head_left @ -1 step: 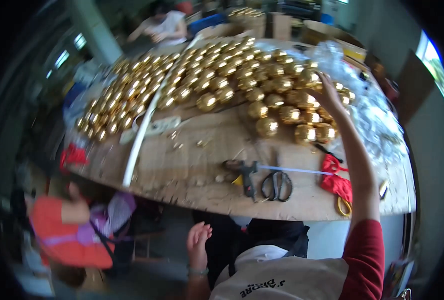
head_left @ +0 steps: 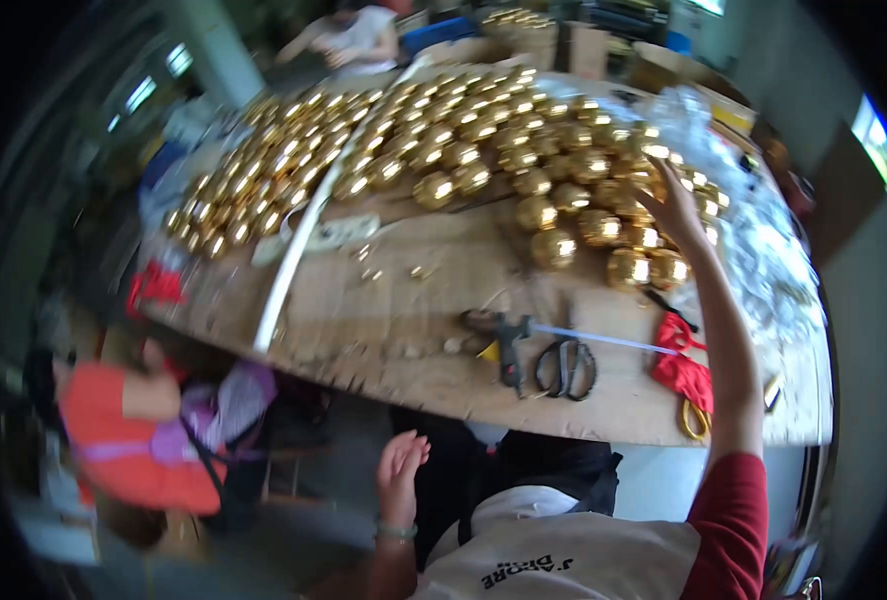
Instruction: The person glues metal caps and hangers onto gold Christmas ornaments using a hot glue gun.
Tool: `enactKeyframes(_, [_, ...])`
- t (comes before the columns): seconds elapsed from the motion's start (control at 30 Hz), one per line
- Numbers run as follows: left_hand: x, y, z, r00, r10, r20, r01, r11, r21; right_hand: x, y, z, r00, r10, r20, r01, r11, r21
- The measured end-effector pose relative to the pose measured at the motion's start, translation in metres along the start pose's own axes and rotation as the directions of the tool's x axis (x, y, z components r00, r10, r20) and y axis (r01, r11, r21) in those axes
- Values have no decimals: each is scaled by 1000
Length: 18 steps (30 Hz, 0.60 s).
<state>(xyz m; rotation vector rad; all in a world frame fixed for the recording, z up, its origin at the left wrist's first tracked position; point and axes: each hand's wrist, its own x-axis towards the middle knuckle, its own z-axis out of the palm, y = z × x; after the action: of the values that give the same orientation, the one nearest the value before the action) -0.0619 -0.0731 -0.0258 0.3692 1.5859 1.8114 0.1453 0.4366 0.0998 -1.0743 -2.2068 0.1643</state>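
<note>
My right hand reaches over the right part of a large spread of shiny gold balls. Its thumb and fingers curve around a gold ball among the others; blur softens the fingertips. My left hand hangs before my body, off the table's near edge, empty with loosely bent fingers. Nearer me on the wooden table lie a black glue gun, black-handled scissors and a bundle of red fabric. A pale blue strip runs from the glue gun to the red bundle.
A white bar crosses the table by a power strip. Clear plastic bags pile along the right side. A person in orange sits at the lower left; another person works beyond the table. Cardboard boxes stand behind.
The whole view has shifted, so the table sits slightly further right. Against the balls, my right hand has come a little nearer me, its fingers closer together. My left hand looks nearly unchanged.
</note>
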Motion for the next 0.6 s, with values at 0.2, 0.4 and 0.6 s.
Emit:
enactKeyframes(0.2, [27,1,-16,987,127,94,-135,987,83,-161,-81,-10,955,-241,174,226,969,104])
enactKeyframes(0.4, [77,35,-28,941,281,188,-317,925,207,-263,-112,5,968,-90,233,50,984,173])
enactKeyframes(0.6, [138,87,-24,886,362,289,-459,774,437,-294,-128,18,935,-104,339,10,964,267])
